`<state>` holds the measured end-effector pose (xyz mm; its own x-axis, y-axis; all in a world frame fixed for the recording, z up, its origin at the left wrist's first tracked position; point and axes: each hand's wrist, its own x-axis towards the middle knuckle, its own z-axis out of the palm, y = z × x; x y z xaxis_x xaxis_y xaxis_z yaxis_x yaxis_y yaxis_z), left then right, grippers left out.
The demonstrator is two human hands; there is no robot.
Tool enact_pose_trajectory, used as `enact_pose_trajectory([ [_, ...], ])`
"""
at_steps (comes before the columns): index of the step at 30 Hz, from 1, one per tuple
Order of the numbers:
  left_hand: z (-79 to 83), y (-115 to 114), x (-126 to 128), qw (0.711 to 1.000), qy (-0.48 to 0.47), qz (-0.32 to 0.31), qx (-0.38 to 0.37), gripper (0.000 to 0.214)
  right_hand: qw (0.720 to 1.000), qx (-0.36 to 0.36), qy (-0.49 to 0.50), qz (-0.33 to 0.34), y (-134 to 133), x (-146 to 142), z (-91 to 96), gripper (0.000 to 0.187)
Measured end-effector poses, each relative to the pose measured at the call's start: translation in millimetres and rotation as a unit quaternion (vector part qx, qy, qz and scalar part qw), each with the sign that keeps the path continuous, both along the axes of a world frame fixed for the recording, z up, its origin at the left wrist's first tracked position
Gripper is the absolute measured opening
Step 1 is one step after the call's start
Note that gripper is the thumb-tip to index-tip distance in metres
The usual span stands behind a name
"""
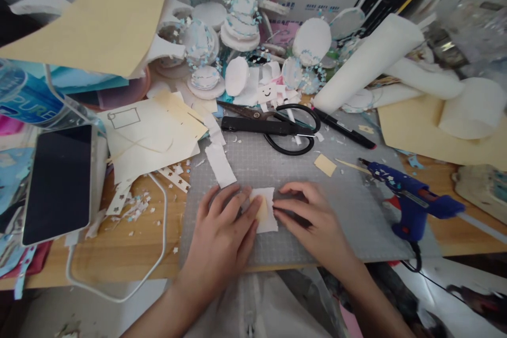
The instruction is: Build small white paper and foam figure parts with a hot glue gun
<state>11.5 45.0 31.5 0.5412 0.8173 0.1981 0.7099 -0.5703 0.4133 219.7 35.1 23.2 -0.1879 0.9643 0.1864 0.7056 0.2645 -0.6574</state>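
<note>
A small white paper piece (pixel 268 210) with a yellowish patch lies on the grey cutting mat (pixel 348 206). My left hand (pixel 224 227) rests flat on the mat, fingers stretched out, fingertips pressing the paper's left side. My right hand (pixel 312 216) comes in from the right, fingers held together and pointing left, their tips on the paper's right edge. Neither hand lifts anything.
Black scissors (pixel 277 127), a black pen (pixel 344 129) and a blue glue gun (pixel 412 198) lie on the mat's far and right parts. A phone (pixel 57 182) with a white cable (pixel 158 243) sits left. White foam discs (pixel 237 26), paper rolls (pixel 368 60) and tan sheets (pixel 99 16) crowd the back.
</note>
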Motion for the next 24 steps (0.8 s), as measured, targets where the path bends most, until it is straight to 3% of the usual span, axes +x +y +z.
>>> enact_pose_trajectory([
  [24,-0.8,0.4,0.7,1.0,-0.008,0.001,-0.003,0.036,0.999,0.04,0.013,0.009,0.4,-3.5,-6.2,0.02],
])
